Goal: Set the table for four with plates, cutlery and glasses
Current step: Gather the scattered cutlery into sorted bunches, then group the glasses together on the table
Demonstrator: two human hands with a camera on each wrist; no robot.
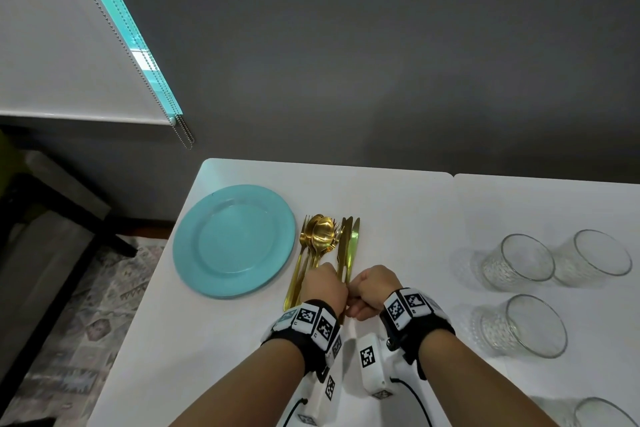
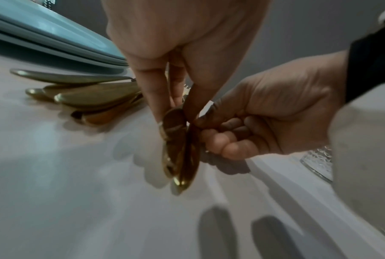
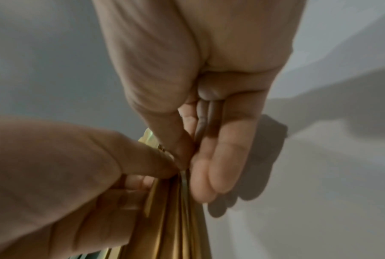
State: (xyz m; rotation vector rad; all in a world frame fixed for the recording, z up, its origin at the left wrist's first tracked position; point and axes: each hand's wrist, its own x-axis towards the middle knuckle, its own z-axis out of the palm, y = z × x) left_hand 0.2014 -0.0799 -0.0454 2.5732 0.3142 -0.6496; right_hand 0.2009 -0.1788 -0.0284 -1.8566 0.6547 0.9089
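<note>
Cutlery point(image 1: 323, 246) lay in a single gold pile on the white table point(image 1: 398, 204), just to the right of the stacked blue plates point(image 1: 233, 241), with spoons and forks on the left of the pile and knives point(image 1: 348, 246) on the right. The long axis of every piece ran from the near edge toward the far wall: bowls, tines and blades pointed away from the person, handles pointed back toward the wrists. The left hand point(image 1: 325, 284) was curled at the handle ends and, in the left wrist view, pinched a bundle of gold handles between thumb and fingers. The right hand point(image 1: 375, 289) was closed beside it, thumb and forefinger nipping the edge of one handle in that same bundle, the other fingers folded; the two hands were touching. Judged from this, the step in hand was the separation of one knife from the bundle. The task appeared to be at an early stage: the plates remained in one stack at the left end, no place was laid, and the glasses point(image 1: 519, 262) stood grouped well to the right, four visible with the nearest cut by the frame edge. Distribution of plates, cutlery and glasses to four places remained to be done.
</note>
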